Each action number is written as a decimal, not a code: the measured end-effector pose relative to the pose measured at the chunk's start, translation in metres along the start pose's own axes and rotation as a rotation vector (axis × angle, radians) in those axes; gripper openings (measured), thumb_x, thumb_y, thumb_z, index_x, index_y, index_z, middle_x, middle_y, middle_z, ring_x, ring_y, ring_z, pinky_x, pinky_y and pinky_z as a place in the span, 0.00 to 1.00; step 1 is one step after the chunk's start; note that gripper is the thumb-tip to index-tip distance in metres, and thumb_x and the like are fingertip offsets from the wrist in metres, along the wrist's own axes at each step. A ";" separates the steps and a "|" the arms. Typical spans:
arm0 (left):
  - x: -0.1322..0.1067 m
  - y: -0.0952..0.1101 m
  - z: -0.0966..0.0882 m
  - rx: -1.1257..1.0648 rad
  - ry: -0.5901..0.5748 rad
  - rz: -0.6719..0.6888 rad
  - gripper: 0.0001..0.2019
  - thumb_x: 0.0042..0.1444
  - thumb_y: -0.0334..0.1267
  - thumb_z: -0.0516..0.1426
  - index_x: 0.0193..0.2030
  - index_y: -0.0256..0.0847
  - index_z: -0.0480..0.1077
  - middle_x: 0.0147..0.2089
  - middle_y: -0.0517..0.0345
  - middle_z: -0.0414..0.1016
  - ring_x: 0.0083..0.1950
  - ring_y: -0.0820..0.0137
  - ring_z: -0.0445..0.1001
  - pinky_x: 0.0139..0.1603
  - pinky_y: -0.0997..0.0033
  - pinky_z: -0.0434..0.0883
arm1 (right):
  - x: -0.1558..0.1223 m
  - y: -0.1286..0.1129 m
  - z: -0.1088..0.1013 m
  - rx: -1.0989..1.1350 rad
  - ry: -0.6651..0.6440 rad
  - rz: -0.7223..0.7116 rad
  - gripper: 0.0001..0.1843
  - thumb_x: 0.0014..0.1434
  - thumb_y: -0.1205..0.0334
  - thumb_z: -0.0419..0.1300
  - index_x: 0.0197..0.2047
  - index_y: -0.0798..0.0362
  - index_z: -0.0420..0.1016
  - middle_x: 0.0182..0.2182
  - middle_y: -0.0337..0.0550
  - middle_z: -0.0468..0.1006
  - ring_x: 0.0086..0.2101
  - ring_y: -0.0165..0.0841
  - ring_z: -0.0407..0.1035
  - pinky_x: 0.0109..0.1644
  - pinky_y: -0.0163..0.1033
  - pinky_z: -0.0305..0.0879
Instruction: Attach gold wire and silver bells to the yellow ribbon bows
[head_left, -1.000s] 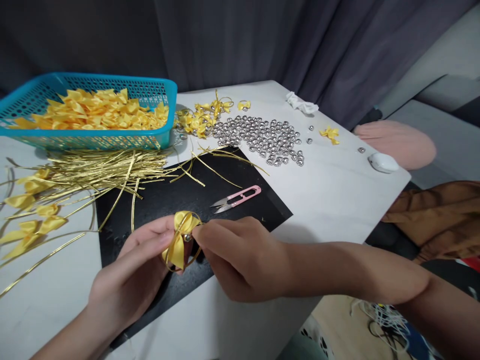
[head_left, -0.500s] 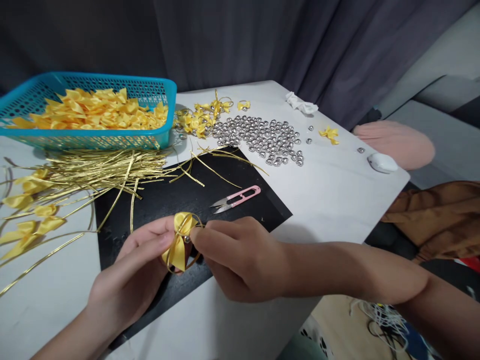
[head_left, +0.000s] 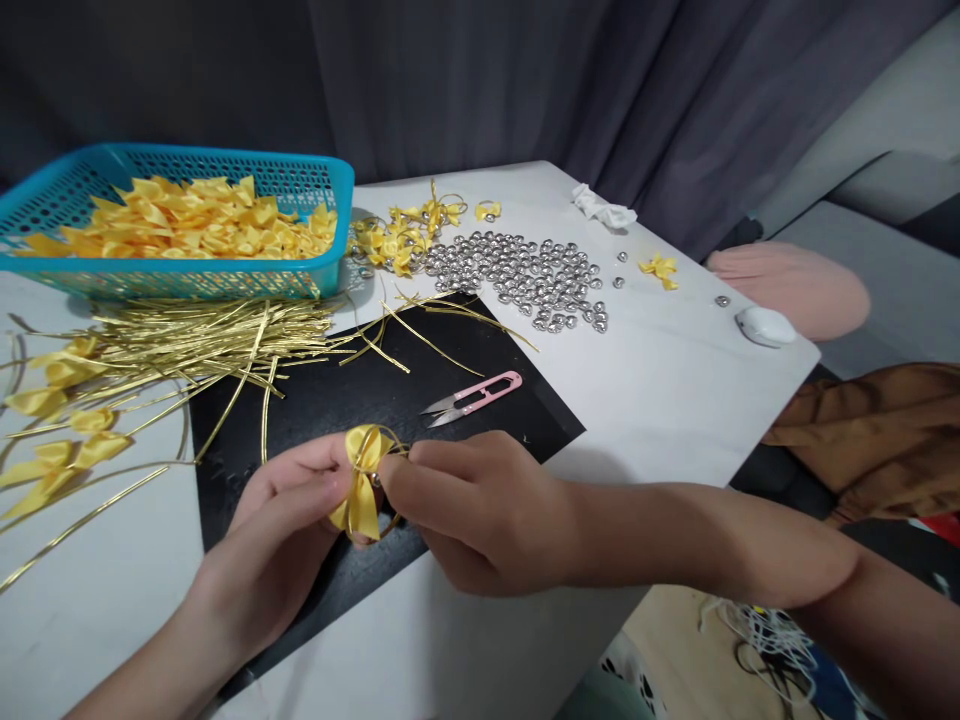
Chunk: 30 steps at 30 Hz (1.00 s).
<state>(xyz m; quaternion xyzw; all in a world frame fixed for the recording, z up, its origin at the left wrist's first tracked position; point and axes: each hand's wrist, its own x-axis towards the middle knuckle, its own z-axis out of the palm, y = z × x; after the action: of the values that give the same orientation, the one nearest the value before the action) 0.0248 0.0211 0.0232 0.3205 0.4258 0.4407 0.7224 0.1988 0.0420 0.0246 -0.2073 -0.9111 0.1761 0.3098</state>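
A yellow ribbon bow with a gold cord looped about it is pinched by my left hand, thumb on its left side. A small silver bell or bead shows at the bow's middle, partly hidden by fingers. My right hand is closed on the gold cord at the bow's right side; its fingertips touch near the silver piece. Just beyond the hands, pink thread snips lie on a black mat, blades pointing left.
A blue basket of yellow bows stands back left, behind a pile of gold cords. Silver heart-like beads spread beyond the mat, beside finished-looking bows. A white mouse sits near the table's right corner.
The bow has turned slightly, its lower tail swinging a little to the right. Both hands keep their hold and have barely moved.
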 end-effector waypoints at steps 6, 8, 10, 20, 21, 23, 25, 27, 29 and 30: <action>0.003 -0.002 0.000 0.027 -0.022 0.022 0.07 0.41 0.40 0.64 0.18 0.41 0.76 0.18 0.60 0.70 0.20 0.76 0.65 0.21 0.80 0.63 | 0.000 0.005 0.000 0.001 0.031 -0.041 0.16 0.56 0.77 0.44 0.47 0.59 0.62 0.29 0.39 0.69 0.29 0.24 0.63 0.23 0.30 0.49; 0.003 -0.003 -0.002 0.041 -0.031 0.043 0.08 0.42 0.40 0.63 0.17 0.41 0.75 0.19 0.59 0.70 0.21 0.76 0.66 0.21 0.80 0.64 | 0.000 0.005 0.001 0.002 0.055 -0.049 0.16 0.56 0.78 0.45 0.47 0.59 0.62 0.30 0.39 0.70 0.29 0.23 0.63 0.23 0.30 0.48; 0.003 -0.004 -0.003 0.052 -0.030 0.048 0.08 0.42 0.39 0.62 0.17 0.41 0.75 0.19 0.59 0.70 0.21 0.76 0.67 0.21 0.81 0.65 | 0.000 0.005 0.001 -0.003 0.047 -0.043 0.16 0.56 0.77 0.45 0.47 0.58 0.62 0.31 0.39 0.70 0.29 0.23 0.64 0.23 0.30 0.48; 0.001 -0.002 -0.002 0.044 -0.029 0.048 0.08 0.43 0.39 0.62 0.18 0.41 0.76 0.19 0.59 0.69 0.21 0.77 0.66 0.21 0.82 0.65 | -0.001 0.004 0.000 -0.009 0.034 -0.043 0.15 0.57 0.77 0.45 0.46 0.59 0.62 0.31 0.39 0.70 0.29 0.23 0.63 0.23 0.30 0.49; 0.001 -0.003 -0.002 0.041 -0.025 0.045 0.08 0.43 0.39 0.61 0.18 0.41 0.76 0.20 0.59 0.70 0.21 0.77 0.66 0.21 0.82 0.65 | -0.001 0.004 0.000 -0.007 0.030 -0.039 0.15 0.57 0.77 0.45 0.47 0.59 0.62 0.31 0.39 0.70 0.29 0.23 0.64 0.23 0.30 0.49; 0.002 -0.003 -0.002 0.044 -0.024 0.048 0.07 0.42 0.39 0.62 0.18 0.41 0.76 0.19 0.59 0.70 0.21 0.77 0.66 0.21 0.82 0.65 | -0.001 0.004 0.000 -0.009 0.005 -0.027 0.16 0.58 0.77 0.44 0.47 0.58 0.62 0.30 0.39 0.69 0.30 0.23 0.64 0.23 0.30 0.49; 0.002 -0.003 -0.002 0.048 -0.022 0.048 0.07 0.42 0.38 0.62 0.18 0.40 0.75 0.19 0.60 0.69 0.21 0.77 0.66 0.21 0.82 0.65 | -0.001 0.004 0.000 -0.013 -0.023 -0.023 0.16 0.58 0.76 0.43 0.48 0.58 0.61 0.29 0.39 0.68 0.30 0.24 0.64 0.24 0.30 0.49; 0.003 -0.003 -0.002 0.044 -0.021 0.043 0.07 0.41 0.38 0.62 0.17 0.40 0.75 0.18 0.60 0.68 0.20 0.77 0.65 0.21 0.82 0.65 | -0.001 0.004 0.000 -0.011 -0.025 -0.024 0.17 0.58 0.76 0.42 0.48 0.58 0.60 0.28 0.38 0.67 0.29 0.24 0.63 0.24 0.29 0.50; 0.002 -0.003 -0.003 0.034 -0.023 0.035 0.07 0.42 0.38 0.62 0.18 0.40 0.75 0.18 0.60 0.68 0.21 0.77 0.65 0.21 0.81 0.64 | -0.001 0.004 0.000 -0.011 -0.012 -0.025 0.17 0.58 0.76 0.42 0.49 0.58 0.60 0.28 0.38 0.66 0.29 0.24 0.62 0.24 0.29 0.50; 0.002 -0.003 -0.003 0.033 -0.027 0.033 0.07 0.42 0.38 0.62 0.18 0.40 0.75 0.19 0.59 0.68 0.21 0.77 0.65 0.21 0.81 0.65 | -0.002 0.004 0.000 -0.013 -0.015 -0.023 0.17 0.58 0.76 0.42 0.49 0.58 0.60 0.28 0.38 0.65 0.29 0.24 0.62 0.24 0.29 0.50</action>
<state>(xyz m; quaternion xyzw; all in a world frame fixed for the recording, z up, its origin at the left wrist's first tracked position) 0.0239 0.0222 0.0183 0.3451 0.4180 0.4410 0.7153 0.2007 0.0446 0.0217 -0.1975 -0.9168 0.1684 0.3035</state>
